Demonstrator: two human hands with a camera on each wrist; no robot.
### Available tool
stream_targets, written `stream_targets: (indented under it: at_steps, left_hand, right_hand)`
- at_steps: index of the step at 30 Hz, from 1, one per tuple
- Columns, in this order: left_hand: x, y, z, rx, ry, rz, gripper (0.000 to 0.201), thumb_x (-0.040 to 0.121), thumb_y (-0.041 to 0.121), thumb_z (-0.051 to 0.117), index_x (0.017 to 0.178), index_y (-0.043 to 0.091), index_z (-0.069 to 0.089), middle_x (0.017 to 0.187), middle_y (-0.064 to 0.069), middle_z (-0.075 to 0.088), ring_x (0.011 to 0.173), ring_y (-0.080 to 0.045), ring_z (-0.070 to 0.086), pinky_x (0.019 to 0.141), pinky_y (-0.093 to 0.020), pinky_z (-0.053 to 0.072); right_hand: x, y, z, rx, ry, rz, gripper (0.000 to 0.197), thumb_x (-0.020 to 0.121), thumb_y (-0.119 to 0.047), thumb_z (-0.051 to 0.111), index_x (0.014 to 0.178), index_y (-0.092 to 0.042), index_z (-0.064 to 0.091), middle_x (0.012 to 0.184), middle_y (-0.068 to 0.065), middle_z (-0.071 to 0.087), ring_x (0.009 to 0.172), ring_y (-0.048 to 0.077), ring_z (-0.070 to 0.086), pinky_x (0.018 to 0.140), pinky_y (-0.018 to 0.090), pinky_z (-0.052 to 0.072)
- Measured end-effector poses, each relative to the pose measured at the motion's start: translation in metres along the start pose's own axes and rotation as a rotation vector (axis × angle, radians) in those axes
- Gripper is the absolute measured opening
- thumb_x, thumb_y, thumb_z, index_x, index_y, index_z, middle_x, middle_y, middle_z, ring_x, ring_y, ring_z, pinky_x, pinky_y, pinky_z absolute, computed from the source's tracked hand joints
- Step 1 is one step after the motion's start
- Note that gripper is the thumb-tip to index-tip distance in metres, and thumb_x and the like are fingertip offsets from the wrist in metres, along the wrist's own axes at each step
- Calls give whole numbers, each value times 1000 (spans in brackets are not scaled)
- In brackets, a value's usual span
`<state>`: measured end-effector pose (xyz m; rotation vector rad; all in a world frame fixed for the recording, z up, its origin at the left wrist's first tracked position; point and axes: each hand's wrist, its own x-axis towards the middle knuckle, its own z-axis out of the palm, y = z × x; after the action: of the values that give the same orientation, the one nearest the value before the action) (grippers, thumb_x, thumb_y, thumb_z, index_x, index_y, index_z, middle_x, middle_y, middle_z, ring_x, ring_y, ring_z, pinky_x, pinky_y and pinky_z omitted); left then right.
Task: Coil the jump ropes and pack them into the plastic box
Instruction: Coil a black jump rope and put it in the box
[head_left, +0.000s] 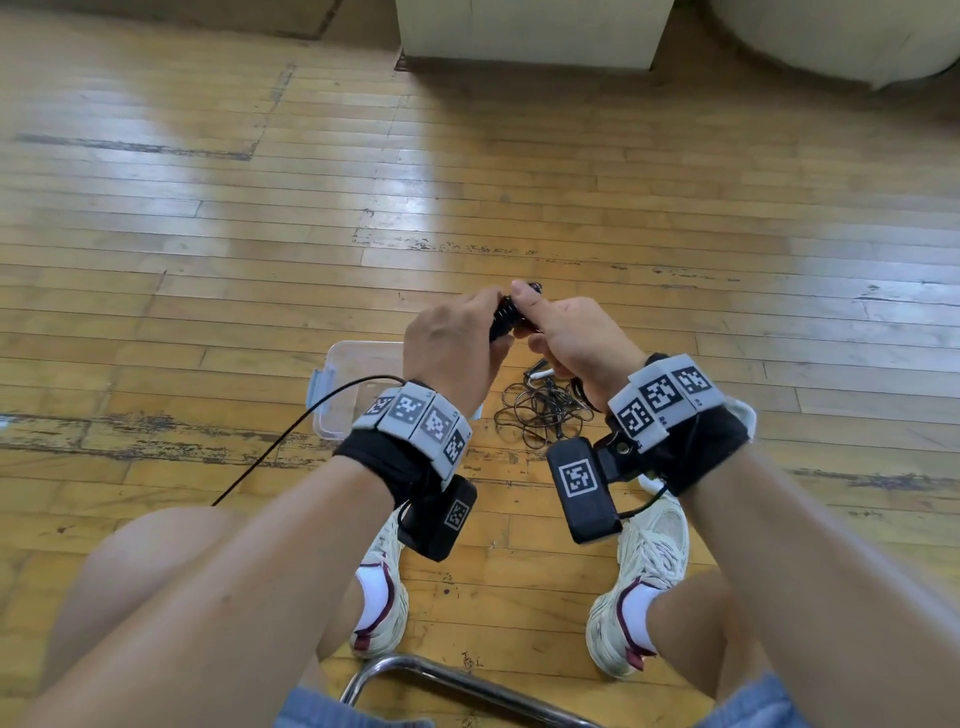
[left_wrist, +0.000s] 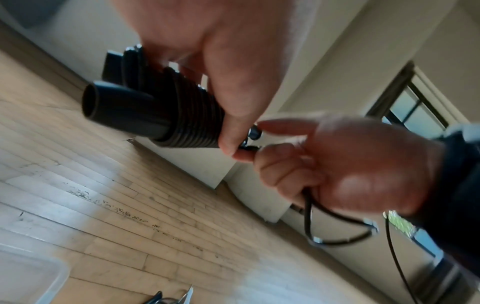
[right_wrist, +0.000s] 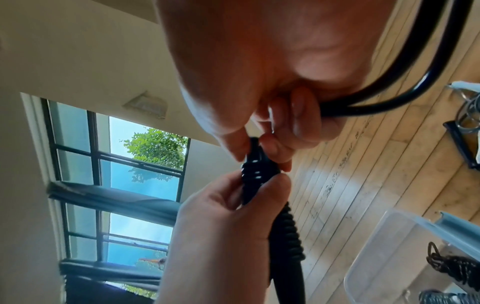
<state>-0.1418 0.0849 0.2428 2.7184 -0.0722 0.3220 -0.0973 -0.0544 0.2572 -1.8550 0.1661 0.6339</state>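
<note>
The left hand (head_left: 452, 343) grips the two black handles (left_wrist: 135, 107) of a rope, held side by side, with cord already wound round them in tight turns. The right hand (head_left: 566, 332) pinches the cord's end (left_wrist: 253, 133) against the last turn, thumb on top, and a short loop of cord (left_wrist: 337, 236) hangs from its curled fingers. The step in hand looks like finishing the wrap and locking the end.

To do it well, I would keep the left thumb pressed on the last turn so the winding cannot spring loose, then tuck the end under that turn and pull it snug before the right hand lets go. The cord looks stiff and smooth, so a slack tuck would probably slip.

The box (head_left: 332, 400) sits open on the floor (head_left: 208, 260) below the left wrist; the right wrist view shows one wound rope (right_wrist: 451, 267) already in it. More ropes (head_left: 540, 410) lie tangled on the floor just beside the box, below the hands.
</note>
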Motion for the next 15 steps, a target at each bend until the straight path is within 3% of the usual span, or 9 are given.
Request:
stream_targets:
  at_steps: [3, 6, 9, 12, 15]
  left_hand:
    - [-2, 4, 2, -28, -53, 73, 26, 88, 25, 70, 112, 17, 65, 91, 1, 70, 79, -24, 63, 66, -30, 42]
    - [1, 7, -4, -199, -207, 47, 31, 91, 30, 68, 121, 25, 62, 100, 7, 71, 84, -17, 63, 71, -27, 45]
    - [13, 1, -22, -653, -408, -149, 43, 93, 30, 70, 130, 27, 50, 110, -2, 70, 87, -19, 69, 77, -32, 59]
    - [20, -2, -41, -1015, -641, -331, 34, 101, 30, 57, 131, 19, 44, 109, -15, 71, 89, -29, 72, 77, -42, 61]
    - [18, 1, -41, -1147, -647, -347, 26, 103, 28, 51, 121, 10, 55, 100, -14, 70, 77, -28, 67, 69, -40, 58]
  right_hand:
    - [3, 7, -4, -55, 116, -41, 53, 100, -53, 51, 77, -6, 63, 61, 1, 50, 47, 12, 34, 47, 26, 27]
    - [6, 10, -15, -171, 138, -102, 57, 104, -43, 47, 87, 7, 67, 66, 5, 52, 50, 13, 35, 51, 28, 29]
    - [1, 6, -26, -28, 10, -186, 51, 107, -38, 44, 89, 5, 66, 55, -6, 48, 47, 9, 32, 48, 25, 26]
    - [-8, -3, -35, 109, -153, -304, 41, 107, -34, 41, 81, -7, 58, 52, -10, 43, 46, 8, 28, 45, 22, 23]
    - [-8, -6, -37, 121, -225, -321, 41, 107, -34, 39, 91, 0, 56, 56, -10, 45, 47, 6, 30, 44, 18, 27]
